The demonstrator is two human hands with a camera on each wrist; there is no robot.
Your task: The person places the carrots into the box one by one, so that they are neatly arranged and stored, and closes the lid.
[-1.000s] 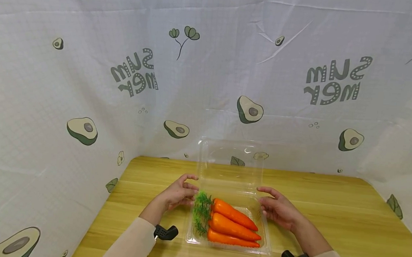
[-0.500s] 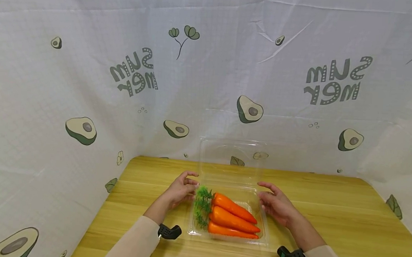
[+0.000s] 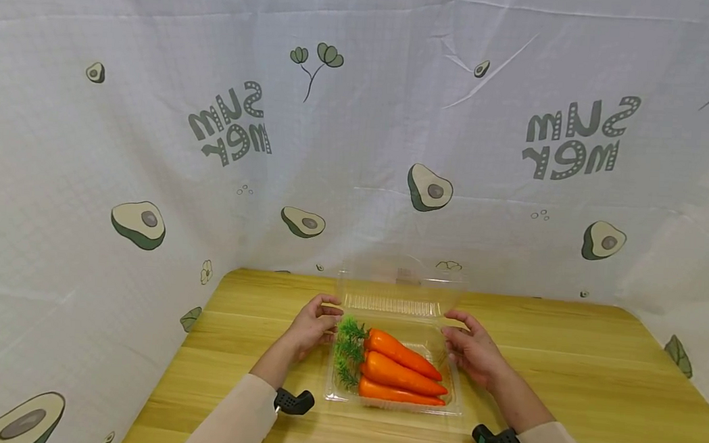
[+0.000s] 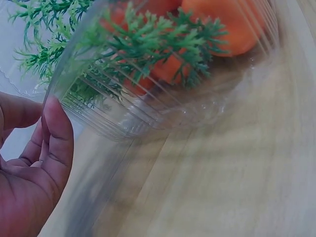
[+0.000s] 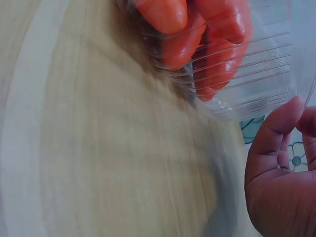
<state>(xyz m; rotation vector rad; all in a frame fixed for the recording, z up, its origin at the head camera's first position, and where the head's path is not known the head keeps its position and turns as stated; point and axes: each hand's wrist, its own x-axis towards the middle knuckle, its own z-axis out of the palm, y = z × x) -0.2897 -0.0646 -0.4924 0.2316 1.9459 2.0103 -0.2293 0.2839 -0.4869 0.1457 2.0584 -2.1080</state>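
Note:
A clear plastic clamshell box [image 3: 392, 405] stands on the table with its lid [image 3: 393, 305] swung up at the back. Inside lie three orange carrots [image 3: 403, 371], points to the right, their feathery green tops [image 3: 348, 353] on the left. My left hand [image 3: 313, 324] pinches the box's left rim near the hinge; the left wrist view shows that thumb and finger [image 4: 58, 123] meeting on the plastic edge. On the opposite side, my right hand [image 3: 471, 344] pinches the right rim, thumb [image 5: 276, 131] and finger at the edge in the right wrist view.
The wooden table [image 3: 564, 377] runs to a pale curtain [image 3: 359, 147] printed with avocados, which hangs behind and at the sides. Black wrist cameras [image 3: 295, 402] sit at both sleeves.
The box with its carrots has shifted slightly away from me, both hands moving along with it. Its lid stood taller before; now its upper edge sits lower and its ribbed side shows.

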